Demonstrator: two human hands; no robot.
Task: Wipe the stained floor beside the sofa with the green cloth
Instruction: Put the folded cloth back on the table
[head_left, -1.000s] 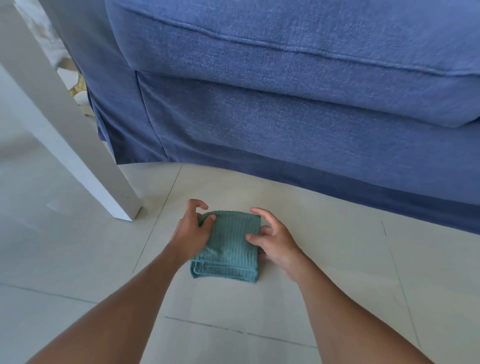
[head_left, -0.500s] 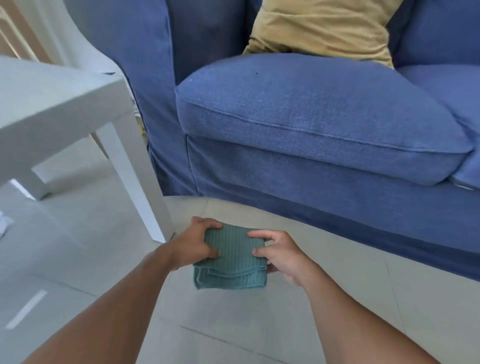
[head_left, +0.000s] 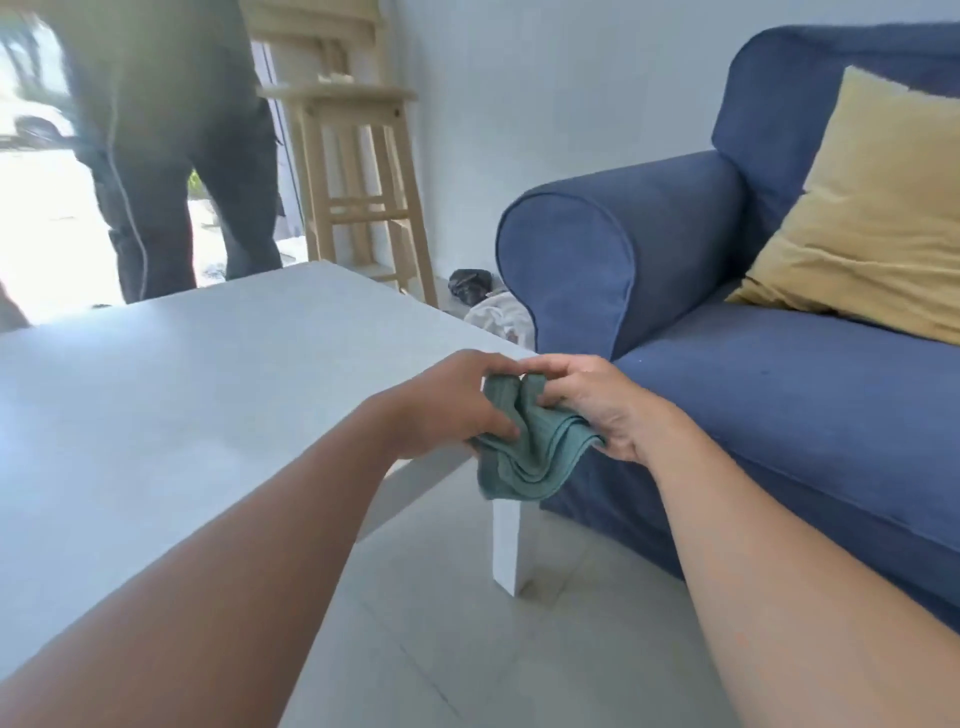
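A blue sofa (head_left: 779, 415) fills the right side of the scene, its rolled armrest toward the far left end and a yellow cushion (head_left: 872, 218) leaning against its back. A white table (head_left: 182, 389) spreads across the left, one leg standing on the pale tiled floor (head_left: 467, 649) close to the sofa's base. Far left, a person in dark trousers (head_left: 171, 156) stands beside a wooden stool (head_left: 358, 171). Some dark and white bundled items (head_left: 483, 301) lie on the floor between the stool and the armrest.

Above the near right corner of the table, both hands grip the green cloth (head_left: 524, 452), lifted clear of the floor. The left hand (head_left: 457, 405) and right hand (head_left: 602, 405) each pinch its folded upper edge, fingers curled closed on it, while the cloth's folds sag between and below them.
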